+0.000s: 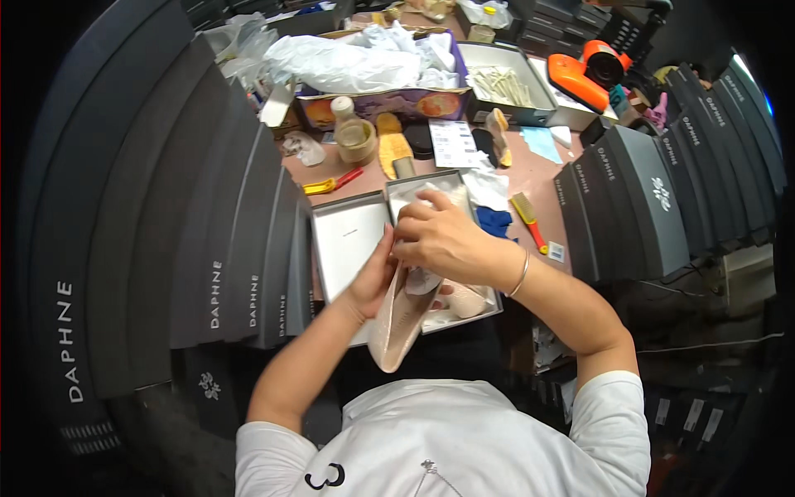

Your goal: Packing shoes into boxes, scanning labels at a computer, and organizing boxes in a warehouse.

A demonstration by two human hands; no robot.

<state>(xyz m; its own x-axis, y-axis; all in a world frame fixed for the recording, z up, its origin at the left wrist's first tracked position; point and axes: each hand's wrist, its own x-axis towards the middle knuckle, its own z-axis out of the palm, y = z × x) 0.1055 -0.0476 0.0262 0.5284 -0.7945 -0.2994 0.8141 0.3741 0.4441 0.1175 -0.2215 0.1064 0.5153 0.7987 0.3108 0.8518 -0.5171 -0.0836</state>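
Observation:
A pale pink flat shoe is tilted in front of me, heel end toward my body. My left hand is wrapped round its side, with fingertips showing past the far edge. Over the toe end, my right hand has its fingers curled and pressed together; what they pinch is hidden. Crumpled white paper shows inside the shoe. Below the hands lies an open grey shoe box, with a second pink shoe in it. The box lid lies to the left, its white inside up.
Stacks of dark shoe boxes stand left and right. Farther back are a purple carton full of white wrapping, a jar and an orange device. Brushes lie on the table.

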